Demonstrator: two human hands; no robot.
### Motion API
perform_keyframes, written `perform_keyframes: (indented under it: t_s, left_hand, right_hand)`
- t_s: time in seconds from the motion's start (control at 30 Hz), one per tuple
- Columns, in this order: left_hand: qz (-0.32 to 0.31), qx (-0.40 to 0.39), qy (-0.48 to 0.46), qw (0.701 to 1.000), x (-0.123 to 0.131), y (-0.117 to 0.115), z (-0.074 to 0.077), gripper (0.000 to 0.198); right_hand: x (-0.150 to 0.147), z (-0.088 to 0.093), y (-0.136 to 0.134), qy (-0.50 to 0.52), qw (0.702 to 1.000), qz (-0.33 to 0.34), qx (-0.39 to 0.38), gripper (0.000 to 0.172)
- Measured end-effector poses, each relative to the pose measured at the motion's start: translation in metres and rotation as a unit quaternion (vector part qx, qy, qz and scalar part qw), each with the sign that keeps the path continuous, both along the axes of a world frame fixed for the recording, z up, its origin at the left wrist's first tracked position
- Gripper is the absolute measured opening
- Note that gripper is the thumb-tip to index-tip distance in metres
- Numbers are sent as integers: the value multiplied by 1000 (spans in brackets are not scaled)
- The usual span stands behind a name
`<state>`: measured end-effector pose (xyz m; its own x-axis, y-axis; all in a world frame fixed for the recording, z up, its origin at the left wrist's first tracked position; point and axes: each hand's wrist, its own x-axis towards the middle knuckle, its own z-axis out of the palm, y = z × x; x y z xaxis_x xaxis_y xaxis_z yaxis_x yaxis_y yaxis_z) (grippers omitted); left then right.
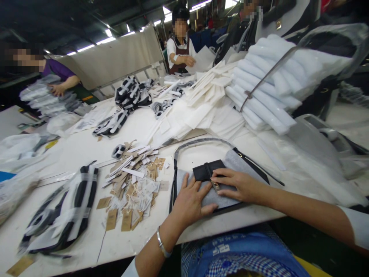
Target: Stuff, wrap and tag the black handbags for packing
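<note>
A black handbag (pixel 250 165) lies flat in front of me, with grey wrapping sheet (pixel 184 175) over its body. Its handle (pixel 201 142), covered in clear film, arches away from me. A black flap or strap piece (pixel 201 172) lies on top, with a gold-coloured clasp (pixel 215 186) at its end. My left hand (pixel 190 200) rests on the bag with fingers spread, the fingertips beside the clasp. From the right, my right hand (pixel 238 185) touches the strap and clasp area. Its fingers and thumb are apart, with the clasp showing between them.
Paper tags (pixel 135 184) are heaped left of the bag. Further left lies another wrapped bag (pixel 66 207). White sheets (pixel 201 100) and a tied stack of white padding (pixel 265 77) sit behind. Two people, one (pixel 181 50) across the table and one (pixel 62 77) at left, handle materials.
</note>
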<state>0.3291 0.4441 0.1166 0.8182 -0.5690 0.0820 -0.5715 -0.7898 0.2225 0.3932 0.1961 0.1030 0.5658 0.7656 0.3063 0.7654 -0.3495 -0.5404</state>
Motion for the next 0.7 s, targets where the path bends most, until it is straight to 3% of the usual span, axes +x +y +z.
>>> perform_keyframes:
  t_s: [0.23, 0.4, 0.5, 0.57, 0.7]
  left_hand:
    - [5, -23, -33, 999, -3, 1, -7, 67]
    - [42, -50, -136, 989, -19, -5, -11, 54]
    - [-35, -63, -156, 985, -28, -12, -10, 37]
    - [-85, -82, -124, 985, -31, -16, -11, 39]
    - [-74, -119, -63, 988, -32, -18, -20, 46]
  right_hand:
    - [-4, 7, 1, -12, 997, -26, -70, 44]
    - [-5, 9, 4, -15, 996, -21, -88, 42]
    - [-6, 8, 6, -29, 994, -14, -101, 39]
    - [-5, 8, 7, -42, 993, -10, -111, 36]
    - [3, 13, 6, -44, 992, 13, -118, 35]
